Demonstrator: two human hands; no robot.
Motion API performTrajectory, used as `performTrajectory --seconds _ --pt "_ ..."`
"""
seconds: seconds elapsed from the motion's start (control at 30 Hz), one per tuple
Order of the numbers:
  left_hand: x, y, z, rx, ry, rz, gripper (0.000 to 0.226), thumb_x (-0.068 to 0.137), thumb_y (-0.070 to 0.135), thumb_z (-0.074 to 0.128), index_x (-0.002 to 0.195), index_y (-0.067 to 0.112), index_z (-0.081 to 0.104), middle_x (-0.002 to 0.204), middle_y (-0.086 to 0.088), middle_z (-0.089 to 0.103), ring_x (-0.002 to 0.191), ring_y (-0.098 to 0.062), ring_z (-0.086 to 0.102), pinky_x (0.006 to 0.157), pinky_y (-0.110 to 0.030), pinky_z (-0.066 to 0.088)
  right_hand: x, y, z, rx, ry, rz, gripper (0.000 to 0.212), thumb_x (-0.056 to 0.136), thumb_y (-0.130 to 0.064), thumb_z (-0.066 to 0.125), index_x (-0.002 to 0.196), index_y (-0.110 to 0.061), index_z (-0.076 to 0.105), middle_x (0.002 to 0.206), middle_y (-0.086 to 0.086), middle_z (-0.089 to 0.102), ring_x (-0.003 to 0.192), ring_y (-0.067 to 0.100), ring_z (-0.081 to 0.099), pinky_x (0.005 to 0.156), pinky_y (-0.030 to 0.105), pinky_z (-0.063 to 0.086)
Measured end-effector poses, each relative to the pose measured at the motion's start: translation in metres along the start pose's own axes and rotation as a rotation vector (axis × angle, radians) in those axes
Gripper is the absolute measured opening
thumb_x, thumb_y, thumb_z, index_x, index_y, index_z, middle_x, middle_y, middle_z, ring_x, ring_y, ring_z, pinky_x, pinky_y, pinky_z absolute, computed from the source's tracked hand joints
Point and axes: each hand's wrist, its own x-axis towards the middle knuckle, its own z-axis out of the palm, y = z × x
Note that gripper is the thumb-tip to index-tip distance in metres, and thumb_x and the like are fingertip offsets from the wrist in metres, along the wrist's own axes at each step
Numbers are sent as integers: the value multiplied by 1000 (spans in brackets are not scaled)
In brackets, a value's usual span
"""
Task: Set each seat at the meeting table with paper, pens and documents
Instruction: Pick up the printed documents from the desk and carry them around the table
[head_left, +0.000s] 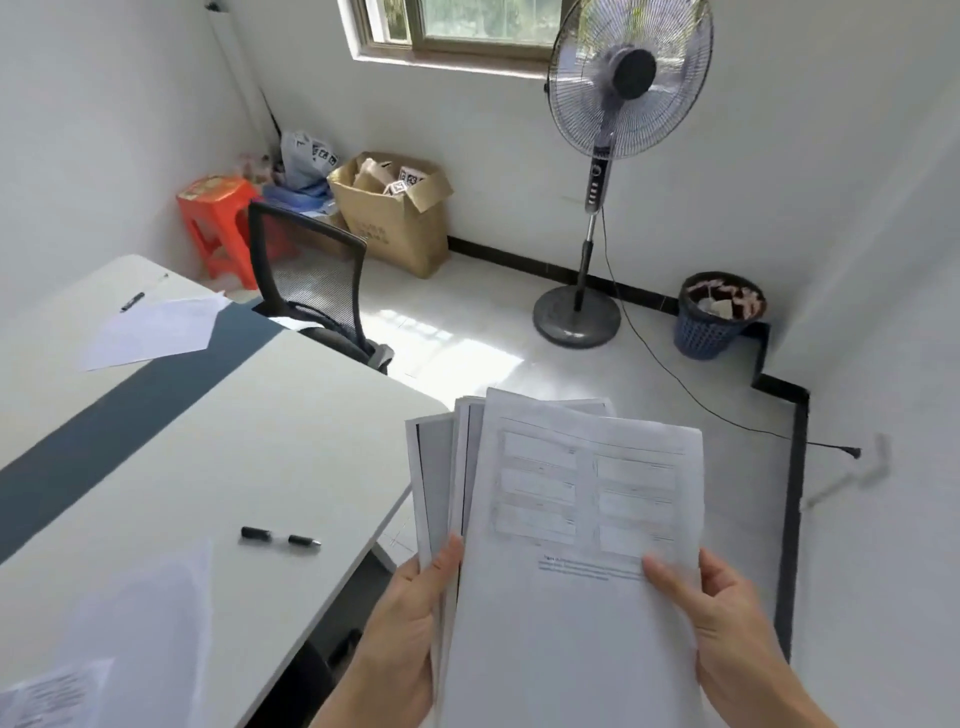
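Standing beside the tabletop (218, 447), the person grips a fanned sheaf of documents (571, 519) at its bottom corners, left hand (410, 618) and right hand (711, 623) both pinching; the sheets look light, floppy, apt to slide apart unless held near an edge.

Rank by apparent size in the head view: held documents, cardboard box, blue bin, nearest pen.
1. held documents (nearness to the camera inflates them)
2. cardboard box
3. blue bin
4. nearest pen

White table (291, 415) with grey stripe, orange stool (218, 218), blue bin (711, 332).
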Motion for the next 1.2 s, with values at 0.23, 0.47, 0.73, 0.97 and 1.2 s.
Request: performTrajectory --seconds 0.23,0.47,0.73,0.97,1.2 --pt "75 19 37 23 -24 -16 48 84 36 57 117 3 67 118 -24 67 109 -43 64 103 -58 41 74 -27 -14 21 50 -73 39 67 -22 81 102 -7 71 95 14 77 82 31 75 62 35 62" --pt "178 65 82 -4 -70 8 49 88 37 52 123 5 64 121 -22 66 112 -39 63 101 -56 45 185 -86 -11 -21 37 -89 58 49 -36 93 98 -11 74 97 13 77 84 32 75 65 36 62" --pt "314 163 136 -65 -174 -50 58 91 50 44 125 7 63 128 -22 61 117 -39 60 98 -53 48 325 -179 33 1 44 -124 28 78 -10 70 106 -5 68 97 14 77 85 33 74 65 37 62" --pt "403 223 166 -132 -209 -120 72 83 59 59 134 8 55 139 -22 53 126 -38 53 105 -53 41 431 -232 63 17 -2 -48 26 75 -8 66 101 -4 69 94 15 77 75 27 75 59 33 62" --pt "502 290 198 -266 -164 -56 77 74 59 62 133 10 57 131 -20 60 116 -36 61 103 -49 45 583 -290 110 -59 -175 90 13 86 -2 61 97 -2 68 89 15 77 70 28 75 56 35 61"
